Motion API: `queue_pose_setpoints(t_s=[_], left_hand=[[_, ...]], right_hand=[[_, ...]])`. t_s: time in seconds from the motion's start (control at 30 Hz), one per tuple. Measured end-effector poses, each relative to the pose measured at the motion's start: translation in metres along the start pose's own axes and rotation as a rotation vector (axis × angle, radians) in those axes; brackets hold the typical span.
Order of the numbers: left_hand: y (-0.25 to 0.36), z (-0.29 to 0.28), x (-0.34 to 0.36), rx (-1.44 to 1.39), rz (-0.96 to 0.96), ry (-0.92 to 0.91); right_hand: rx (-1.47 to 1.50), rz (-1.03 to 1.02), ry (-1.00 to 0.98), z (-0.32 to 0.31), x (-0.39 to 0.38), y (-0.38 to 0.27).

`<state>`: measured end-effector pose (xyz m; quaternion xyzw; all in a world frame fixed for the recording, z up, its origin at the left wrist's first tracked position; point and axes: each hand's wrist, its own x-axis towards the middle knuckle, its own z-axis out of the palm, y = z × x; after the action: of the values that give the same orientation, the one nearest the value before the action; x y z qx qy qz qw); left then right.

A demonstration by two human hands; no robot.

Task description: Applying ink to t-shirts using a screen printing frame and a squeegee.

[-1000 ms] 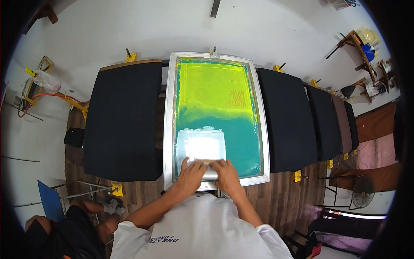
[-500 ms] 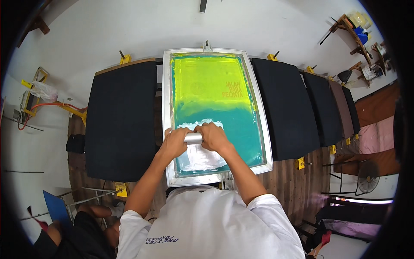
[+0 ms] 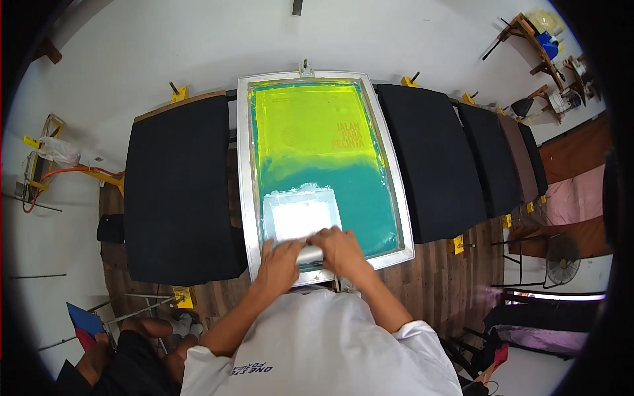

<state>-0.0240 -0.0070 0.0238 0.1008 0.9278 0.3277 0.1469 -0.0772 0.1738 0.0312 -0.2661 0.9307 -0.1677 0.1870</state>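
Observation:
A silver-framed printing screen (image 3: 387,165) lies in front of me, yellow-green at its far part and teal nearer, with red lettering faint in the yellow. A square of white ink (image 3: 300,214) covers its near-left part. My left hand (image 3: 279,263) is closed on a silver squeegee (image 3: 308,255) at the near edge of that square, and my right hand (image 3: 339,254) grips the same squeegee's other end. Both are near the frame's bottom bar; the squeegee's blade is hidden.
Dark padded boards (image 3: 178,191) flank the screen on yellow brackets (image 3: 457,244). A seated person's legs and hand (image 3: 99,353) show at lower left, beside a blue panel (image 3: 82,317). A fan (image 3: 563,261) stands at right. Wall shelves (image 3: 531,46) are upper right.
Half a second ago my hands had pushed the squeegee up over the white square; now they are back at its near edge, low on the screen. The view has also shifted slightly.

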Motion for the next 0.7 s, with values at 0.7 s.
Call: queue_pose_setpoints(t_s=[0.7], left_hand=[[-0.012, 0.022, 0.000, 0.045, 0.085, 0.085]], right_hand=[[0.077, -0.042, 0.043, 0.009, -0.011, 0.004]])
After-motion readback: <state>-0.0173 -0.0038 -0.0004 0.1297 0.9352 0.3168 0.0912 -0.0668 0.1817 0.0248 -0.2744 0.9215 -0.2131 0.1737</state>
